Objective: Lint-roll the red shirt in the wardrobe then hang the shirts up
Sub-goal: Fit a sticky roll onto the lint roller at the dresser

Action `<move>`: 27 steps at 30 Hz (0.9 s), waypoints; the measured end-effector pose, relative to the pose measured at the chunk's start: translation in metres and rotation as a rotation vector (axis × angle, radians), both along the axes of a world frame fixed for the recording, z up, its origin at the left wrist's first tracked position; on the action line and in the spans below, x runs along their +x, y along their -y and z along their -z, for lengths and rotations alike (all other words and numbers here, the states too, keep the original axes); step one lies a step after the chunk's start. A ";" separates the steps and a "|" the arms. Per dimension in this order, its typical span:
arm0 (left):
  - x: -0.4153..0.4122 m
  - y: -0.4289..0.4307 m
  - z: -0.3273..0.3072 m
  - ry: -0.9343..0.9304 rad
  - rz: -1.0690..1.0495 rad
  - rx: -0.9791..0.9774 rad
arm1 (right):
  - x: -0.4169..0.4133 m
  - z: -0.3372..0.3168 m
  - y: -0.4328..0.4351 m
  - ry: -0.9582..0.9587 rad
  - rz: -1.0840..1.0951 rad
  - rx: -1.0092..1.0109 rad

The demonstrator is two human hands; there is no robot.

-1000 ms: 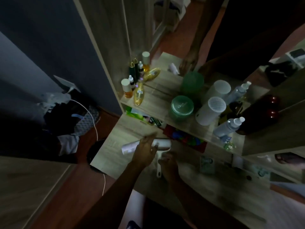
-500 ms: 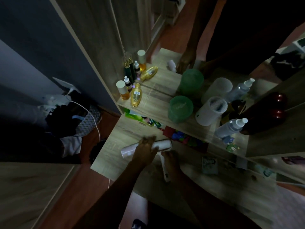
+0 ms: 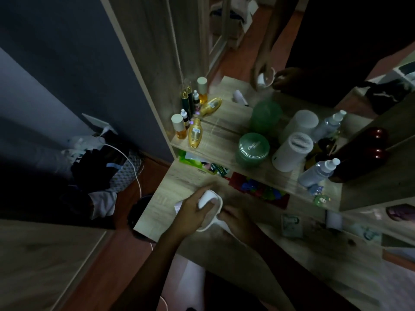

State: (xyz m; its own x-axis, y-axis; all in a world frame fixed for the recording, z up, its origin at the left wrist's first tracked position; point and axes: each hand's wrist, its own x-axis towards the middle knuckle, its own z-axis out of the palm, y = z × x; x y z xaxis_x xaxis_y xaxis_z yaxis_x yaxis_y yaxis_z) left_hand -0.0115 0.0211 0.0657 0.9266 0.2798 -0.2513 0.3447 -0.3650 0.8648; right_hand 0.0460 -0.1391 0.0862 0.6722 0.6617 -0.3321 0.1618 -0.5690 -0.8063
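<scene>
Lint roller (image 3: 207,197) is held just above the near left part of the table (image 3: 179,182), between both hands; the red shirt is not in view, nor any hanger. Left hand (image 3: 190,209): fingers and thumb curled round the white barrel, gripping it from the left. Right hand (image 3: 238,219): closed on the handle end, where the curved white frame (image 3: 213,223) runs into the palm; the fingers are dim and partly hidden, so the exact grip cannot be read. A pale sheet edge (image 3: 178,206) shows just left of the left hand; whether it is a peeling sheet, a cover or loose paper cannot be told. Judged step: readying the roller (baring a fresh sticky surface) before it goes to the shirt; the task is at an early stage, with rolling and hanging not yet begun. To do it well: the right hand should keep the handle steady while the left turns or strips the barrel in one even pull, so a sheet tears clean at its seam rather than in shreds. The barrel should stay off the table so the tacky face picks up no dust. Work is best kept low and near, because the shelf behind is crowded: green jar (image 3: 253,148), white cylinder (image 3: 292,151), spray bottle (image 3: 318,171) and amber bottle (image 3: 195,133) stand or lie within an elbow's sweep. Light is poor, so the sheet edge is better found by touch.
</scene>
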 end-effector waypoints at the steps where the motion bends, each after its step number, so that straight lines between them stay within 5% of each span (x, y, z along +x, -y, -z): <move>1: -0.008 -0.003 -0.006 0.007 -0.041 -0.025 | -0.003 -0.004 -0.004 0.058 -0.015 0.042; 8: -0.065 -0.010 -0.052 0.113 -0.207 -0.244 | -0.032 -0.039 -0.023 0.413 -0.160 -0.049; 11: -0.089 -0.014 -0.077 0.160 -0.256 -0.274 | -0.044 -0.058 -0.041 0.430 -0.239 0.065; 15: -0.125 -0.023 -0.111 0.213 -0.324 -0.240 | -0.073 -0.067 -0.059 0.759 -0.318 0.047; 20: -0.179 -0.040 -0.138 0.273 -0.359 -0.101 | -0.118 -0.104 -0.083 0.525 -0.161 0.148; 27: -0.230 -0.047 -0.158 0.294 -0.362 -0.024 | -0.172 -0.112 -0.093 0.883 -0.221 0.266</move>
